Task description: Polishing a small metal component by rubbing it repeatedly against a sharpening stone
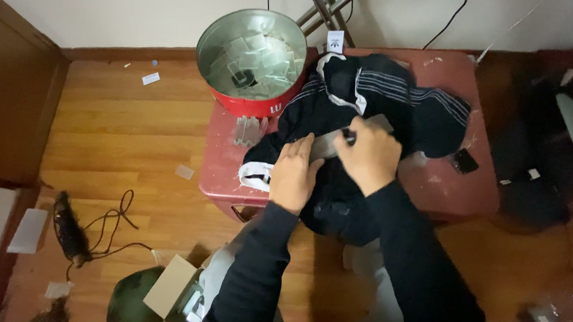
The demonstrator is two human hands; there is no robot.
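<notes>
A dark garment [366, 100] with white stripes and a white cuff lies bunched on a low red table [453, 181]. My left hand [293, 174] lies flat on the garment near the white cuff, fingers apart. My right hand [368, 155] is closed over the middle of the garment and pinches a small dark object at its fingertips; what the object is cannot be made out. A pale patch of fabric or paper shows between the two hands.
A red round tin [252, 53] with clear plastic pieces inside stands at the table's back left. A small dark item [465, 161] lies on the table's right. On the wood floor lie a black cable [113, 227], a cardboard box [171, 286] and paper scraps. A dark pile [544, 159] is at right.
</notes>
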